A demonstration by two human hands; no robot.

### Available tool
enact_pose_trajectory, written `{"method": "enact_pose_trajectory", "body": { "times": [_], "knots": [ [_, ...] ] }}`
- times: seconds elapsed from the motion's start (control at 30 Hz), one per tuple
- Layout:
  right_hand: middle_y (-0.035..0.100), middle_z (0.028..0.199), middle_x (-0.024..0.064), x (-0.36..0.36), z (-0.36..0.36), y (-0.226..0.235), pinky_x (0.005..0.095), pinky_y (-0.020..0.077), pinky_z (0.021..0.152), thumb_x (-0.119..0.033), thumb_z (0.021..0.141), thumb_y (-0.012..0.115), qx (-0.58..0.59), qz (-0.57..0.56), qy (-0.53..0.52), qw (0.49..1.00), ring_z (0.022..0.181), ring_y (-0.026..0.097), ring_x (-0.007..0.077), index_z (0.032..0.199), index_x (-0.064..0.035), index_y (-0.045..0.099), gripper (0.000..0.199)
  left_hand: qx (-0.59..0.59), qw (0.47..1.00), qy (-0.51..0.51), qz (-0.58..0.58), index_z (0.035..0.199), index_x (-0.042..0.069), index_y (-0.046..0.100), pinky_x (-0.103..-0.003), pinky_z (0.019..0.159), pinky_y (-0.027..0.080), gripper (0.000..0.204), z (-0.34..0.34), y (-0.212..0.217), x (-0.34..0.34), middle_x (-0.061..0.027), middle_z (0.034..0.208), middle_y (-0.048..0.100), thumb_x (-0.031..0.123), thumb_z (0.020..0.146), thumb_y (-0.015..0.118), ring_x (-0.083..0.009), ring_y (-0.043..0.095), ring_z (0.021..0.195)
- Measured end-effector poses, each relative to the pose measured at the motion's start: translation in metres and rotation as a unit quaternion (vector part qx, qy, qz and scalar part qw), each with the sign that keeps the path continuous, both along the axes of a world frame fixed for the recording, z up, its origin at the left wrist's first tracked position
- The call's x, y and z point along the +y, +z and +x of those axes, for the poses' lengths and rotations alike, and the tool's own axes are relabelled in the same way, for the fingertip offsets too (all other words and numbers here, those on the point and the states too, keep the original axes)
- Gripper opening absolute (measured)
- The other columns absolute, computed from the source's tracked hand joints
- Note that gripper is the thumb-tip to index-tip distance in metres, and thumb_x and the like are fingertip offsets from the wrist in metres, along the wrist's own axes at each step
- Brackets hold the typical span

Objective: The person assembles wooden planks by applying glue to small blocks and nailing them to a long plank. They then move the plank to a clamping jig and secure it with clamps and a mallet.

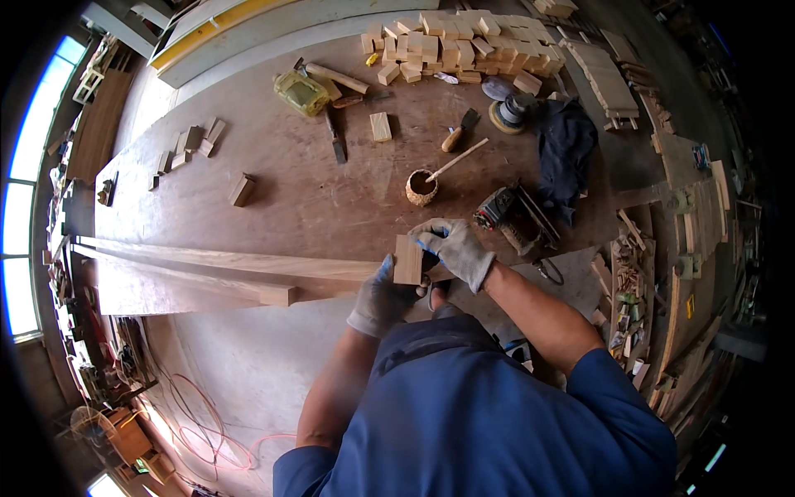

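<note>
Both my gloved hands hold a small rectangular wood block [407, 259] at the near edge of the brown workbench [290, 190]. My left hand [379, 300] grips it from below and my right hand [454, 248] closes over its right side. The block stands against the end of a long wooden board [224, 263] that runs left along the bench edge. Just beyond my hands sits a small round cup [421, 188] with a wooden stick [458, 159] leaning in it.
A power tool [509, 217] lies right of my hands, beside a dark cloth [567, 149] and a sander [508, 112]. A pile of wood blocks [460, 45] fills the far side. A yellow tool [301, 91], a chisel [334, 137] and loose blocks [241, 190] are scattered.
</note>
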State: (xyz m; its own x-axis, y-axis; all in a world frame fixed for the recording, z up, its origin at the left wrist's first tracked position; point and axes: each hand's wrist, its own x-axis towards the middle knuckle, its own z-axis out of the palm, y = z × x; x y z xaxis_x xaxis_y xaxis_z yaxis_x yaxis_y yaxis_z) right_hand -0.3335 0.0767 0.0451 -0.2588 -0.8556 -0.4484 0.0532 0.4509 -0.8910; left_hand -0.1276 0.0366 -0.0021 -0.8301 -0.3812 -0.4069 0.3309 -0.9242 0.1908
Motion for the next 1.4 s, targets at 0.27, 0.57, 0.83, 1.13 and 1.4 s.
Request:
{"method": "enact_pose_trajectory", "body": {
  "times": [0.27,0.57,0.83,1.13,1.4],
  "knots": [
    [0.079,0.117,0.0104,0.000,-0.007,0.022,0.0324,0.0586,0.095,-0.033,0.093,0.086,0.015,-0.047,0.060,0.997,0.106,0.073,0.0157,0.126,-0.0001,0.076,0.048,0.003,0.995,0.006,-0.101,0.150,0.001,0.053,-0.038,0.093,0.056,0.068,-0.002,0.030,-0.008,-0.0154,0.134,0.069,0.044,0.101,0.074,-0.0267,0.068,0.108],
    [0.073,0.131,0.0118,0.010,-0.005,0.050,0.0333,0.0614,0.097,-0.021,0.083,0.093,-0.042,-0.023,0.091,0.995,0.114,0.073,0.0196,0.139,-0.0017,0.069,0.064,-0.200,0.924,0.024,-0.323,0.143,-0.003,0.059,-0.036,0.109,0.054,0.066,-0.003,0.050,-0.014,-0.0121,0.137,0.070,0.014,0.088,0.091,-0.0221,0.068,0.124],
    [0.072,0.133,0.0098,0.014,-0.008,0.055,0.0326,0.0599,0.101,-0.010,0.084,0.090,0.035,-0.071,0.127,0.989,0.121,0.070,0.0181,0.143,-0.0038,0.067,0.063,-0.216,0.895,0.031,-0.390,0.141,-0.006,0.060,-0.038,0.113,0.052,0.065,-0.002,0.037,-0.012,-0.0140,0.136,0.070,0.009,0.086,0.091,-0.0233,0.066,0.128],
    [0.070,0.140,0.0092,0.026,-0.017,0.032,0.0344,0.0563,0.108,-0.005,0.086,0.085,-0.176,-0.067,0.050,0.981,0.128,0.066,0.0178,0.148,-0.0032,0.062,0.066,-0.222,0.898,0.028,-0.378,0.153,-0.007,0.052,-0.037,0.115,0.049,0.079,-0.007,0.046,-0.013,-0.0129,0.139,0.068,0.015,0.088,0.092,-0.0216,0.064,0.129],
    [0.070,0.139,0.0109,0.028,-0.018,0.037,0.0337,0.0536,0.110,-0.008,0.087,0.085,-0.182,-0.064,0.048,0.980,0.128,0.065,0.0185,0.149,-0.0019,0.060,0.068,-0.200,0.923,0.046,-0.327,0.153,-0.004,0.053,-0.036,0.110,0.052,0.073,-0.006,0.043,-0.012,-0.0113,0.138,0.068,0.007,0.090,0.087,-0.0198,0.065,0.127]
  ]
}}
